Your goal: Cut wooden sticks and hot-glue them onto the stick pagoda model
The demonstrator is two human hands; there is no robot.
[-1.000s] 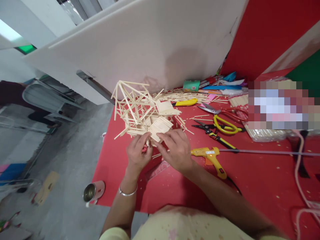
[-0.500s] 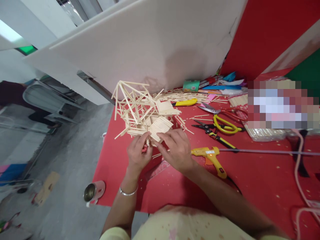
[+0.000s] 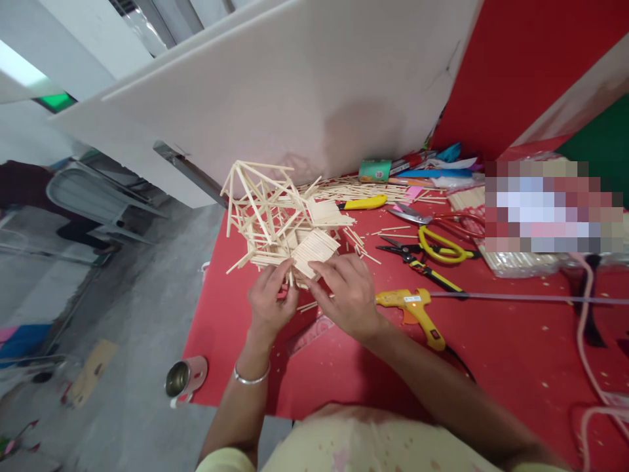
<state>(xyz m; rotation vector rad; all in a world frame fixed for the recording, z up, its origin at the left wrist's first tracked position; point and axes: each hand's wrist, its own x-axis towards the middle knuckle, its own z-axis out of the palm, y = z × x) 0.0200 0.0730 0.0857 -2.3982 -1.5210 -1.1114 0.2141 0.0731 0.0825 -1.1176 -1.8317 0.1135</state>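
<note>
A model built of thin wooden sticks (image 3: 265, 216) stands on the red table (image 3: 230, 347), with an open frame at the left and flat stick panels at its right. My left hand (image 3: 272, 298) pinches at the model's near edge, thumb and index finger close together. On the near panel of sticks (image 3: 317, 249), my right hand (image 3: 348, 295) grips the lower edge between thumb and fingers. The exact piece under my left fingertips is too small to make out. Just right of my right hand lies a yellow glue gun (image 3: 410, 308) with a long glue stick in it.
Pliers (image 3: 417, 265), red-handled scissors (image 3: 442, 219) and a yellow cutter (image 3: 366, 202) lie to the right. Loose sticks (image 3: 354, 190) line the white board behind. A clear ruler (image 3: 309, 335) lies near me; a mug (image 3: 187, 377) stands at the left edge.
Both hands stay almost where they were at the model. My left hand has shifted very slightly to the left; nothing was let go.
</note>
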